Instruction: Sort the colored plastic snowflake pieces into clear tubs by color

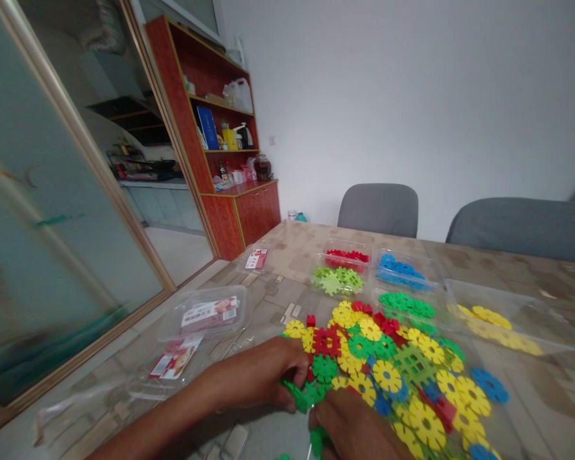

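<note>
A heap of plastic snowflake pieces (393,364) in yellow, green, red and blue lies on the table in front of me. My left hand (253,374) rests at the heap's left edge, fingers curled round a green piece (298,395). My right hand (357,428) sits low at the frame's bottom edge, closed on another green piece (317,441). The two hands almost touch.
Clear trays behind the heap hold sorted pieces: red (347,257), light green (338,281), blue (400,269), green (407,305), yellow (498,322). Clear lids (206,313) lie at left. Two grey chairs (378,209) stand beyond the table. A red cabinet (220,140) and glass door are at left.
</note>
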The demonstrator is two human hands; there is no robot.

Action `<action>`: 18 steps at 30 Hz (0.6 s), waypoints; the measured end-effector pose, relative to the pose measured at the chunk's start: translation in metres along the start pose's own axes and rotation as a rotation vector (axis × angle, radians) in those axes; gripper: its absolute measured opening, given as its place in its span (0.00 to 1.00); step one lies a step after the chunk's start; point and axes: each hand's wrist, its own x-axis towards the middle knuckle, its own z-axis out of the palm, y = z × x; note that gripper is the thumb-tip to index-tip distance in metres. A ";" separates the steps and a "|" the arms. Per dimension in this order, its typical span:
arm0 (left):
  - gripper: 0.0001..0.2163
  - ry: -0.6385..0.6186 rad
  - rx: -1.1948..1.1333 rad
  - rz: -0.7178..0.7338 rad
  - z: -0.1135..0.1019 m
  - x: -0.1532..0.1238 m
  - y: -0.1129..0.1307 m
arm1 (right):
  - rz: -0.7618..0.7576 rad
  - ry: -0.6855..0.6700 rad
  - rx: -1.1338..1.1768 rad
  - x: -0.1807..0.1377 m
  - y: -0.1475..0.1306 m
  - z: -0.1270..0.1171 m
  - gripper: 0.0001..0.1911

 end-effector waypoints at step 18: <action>0.16 0.131 0.065 -0.059 0.011 -0.006 0.010 | 0.206 0.012 0.003 0.008 0.002 -0.022 0.15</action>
